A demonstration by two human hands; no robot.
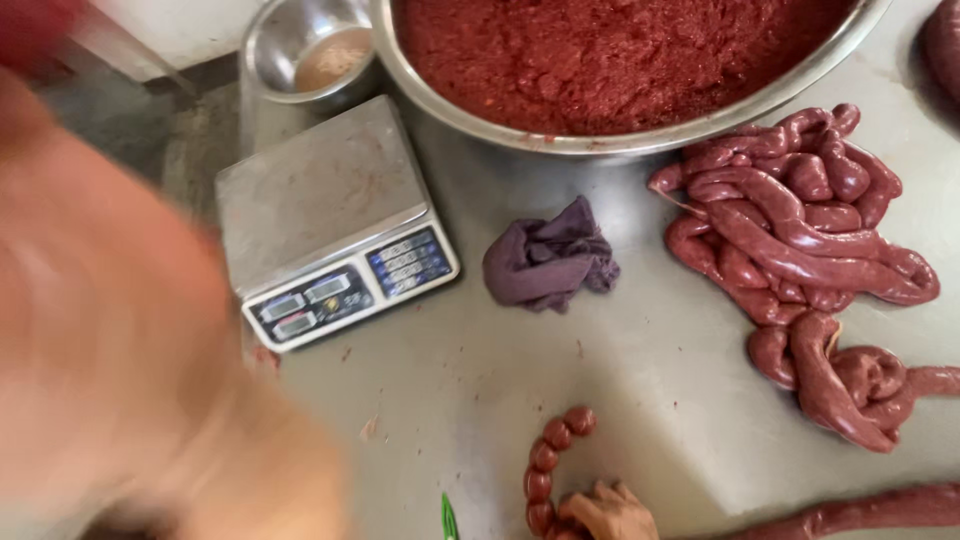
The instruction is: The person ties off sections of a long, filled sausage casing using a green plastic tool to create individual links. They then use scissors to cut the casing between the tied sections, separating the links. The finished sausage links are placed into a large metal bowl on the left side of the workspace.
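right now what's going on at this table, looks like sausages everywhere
A person is working on sausages at a metal table. One hand at the bottom edge grips a chain of small round links; which hand it is cannot be told. A blurred arm fills the left side. A pile of long filled sausage lies to the right, below a big bowl of red meat mix. A scale and a purple cloth sit between them.
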